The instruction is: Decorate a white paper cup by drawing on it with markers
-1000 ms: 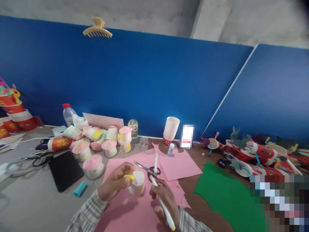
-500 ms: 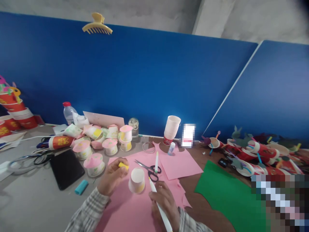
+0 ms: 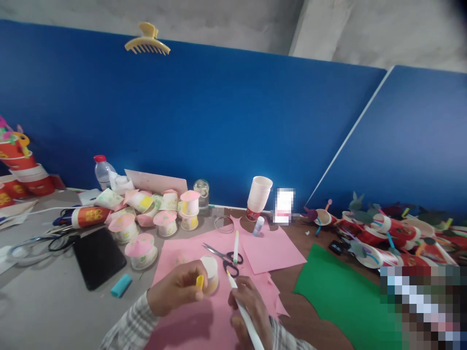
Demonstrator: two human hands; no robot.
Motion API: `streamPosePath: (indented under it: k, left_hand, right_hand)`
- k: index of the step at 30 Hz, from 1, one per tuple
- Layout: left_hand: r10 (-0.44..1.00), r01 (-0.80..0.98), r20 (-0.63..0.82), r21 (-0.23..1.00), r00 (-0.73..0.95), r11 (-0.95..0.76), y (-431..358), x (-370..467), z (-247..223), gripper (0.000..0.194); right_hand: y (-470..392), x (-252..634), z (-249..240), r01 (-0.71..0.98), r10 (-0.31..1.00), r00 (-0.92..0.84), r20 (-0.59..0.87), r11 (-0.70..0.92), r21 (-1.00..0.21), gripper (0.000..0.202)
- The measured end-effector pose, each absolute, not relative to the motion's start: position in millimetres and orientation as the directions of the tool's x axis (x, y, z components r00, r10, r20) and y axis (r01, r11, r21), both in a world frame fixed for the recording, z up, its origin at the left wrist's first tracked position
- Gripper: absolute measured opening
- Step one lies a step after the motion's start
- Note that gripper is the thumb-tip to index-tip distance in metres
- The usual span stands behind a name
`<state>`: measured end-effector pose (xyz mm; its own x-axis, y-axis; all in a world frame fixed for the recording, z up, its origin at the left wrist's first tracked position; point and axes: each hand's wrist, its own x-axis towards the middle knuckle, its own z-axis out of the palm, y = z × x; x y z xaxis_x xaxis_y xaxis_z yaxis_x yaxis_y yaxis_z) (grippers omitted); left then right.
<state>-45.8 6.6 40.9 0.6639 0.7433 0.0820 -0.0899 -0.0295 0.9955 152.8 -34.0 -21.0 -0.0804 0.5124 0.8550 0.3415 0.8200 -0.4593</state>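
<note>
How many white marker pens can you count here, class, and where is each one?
2: one in the right hand, and another on the pink paper, by the scissors. Others may be hidden among the clutter.

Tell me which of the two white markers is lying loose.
The green-ended marker, lying on the pink paper at the handles of the scissors. The yellow-tipped marker is held in the right hand.
</note>
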Motion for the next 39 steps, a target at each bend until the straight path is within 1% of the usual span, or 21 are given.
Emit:
streamPosePath:
  k: [2,5,8,10,12,17,22,27,36,39]
  left_hand:
    - [0.743,-0.026,0.121,0.99,0.658,-0.138,8,-46,42,0.025]
    - [0.771,0.146,0.17,0.935,0.613,-0.322,10,-46,40,0.019]
    - [0.789,0.339,0.266,0.793,0.553,-0.505,10,-44,36,0.013]
    - [0.764,0.411,0.35,0.683,0.542,-0.604,9,-42,32,0.012]
    - [0.733,0.453,0.412,0.592,0.541,-0.667,9,-41,29,0.014]
    - [0.697,0.541,0.464,0.44,0.547,-0.717,11,-41,21,0.016]
    - [0.66,0.55,0.477,0.369,0.58,-0.75,10,-38,20,0.016]
    - [0.634,0.541,0.489,0.337,0.599,-0.77,9,-35,20,0.014]
    - [0.625,0.537,0.516,0.329,0.586,-0.776,9,-34,19,0.014]
    - [0.627,0.534,0.524,0.339,0.577,-0.774,9,-35,19,0.015]
  right_hand:
    - [-35,153,-18,0.34,0.514,-0.034,0.857,0.812,-0.474,0.033]
    - [-36,153,-19,0.339,0.511,-0.114,0.852,0.826,-0.45,0.028]
    - [-38,154,-21,0.345,0.495,-0.133,0.859,0.835,-0.428,0.027]
    - [-40,153,-20,0.335,0.472,-0.118,0.873,0.847,-0.413,0.027]
    - [-41,151,-17,0.327,0.438,-0.12,0.891,0.865,-0.381,0.028]
    - [-42,147,-13,0.326,0.383,-0.093,0.919,0.884,-0.336,0.028]
    - [-42,146,-18,0.323,0.401,-0.098,0.911,0.878,-0.352,0.028]
    - [-41,149,-21,0.276,0.379,-0.188,0.906,0.906,-0.322,0.03]
    - [-42,150,-17,0.274,0.378,-0.231,0.897,0.909,-0.313,0.028]
    - [-43,149,-17,0.274,0.388,-0.214,0.896,0.905,-0.326,0.028]
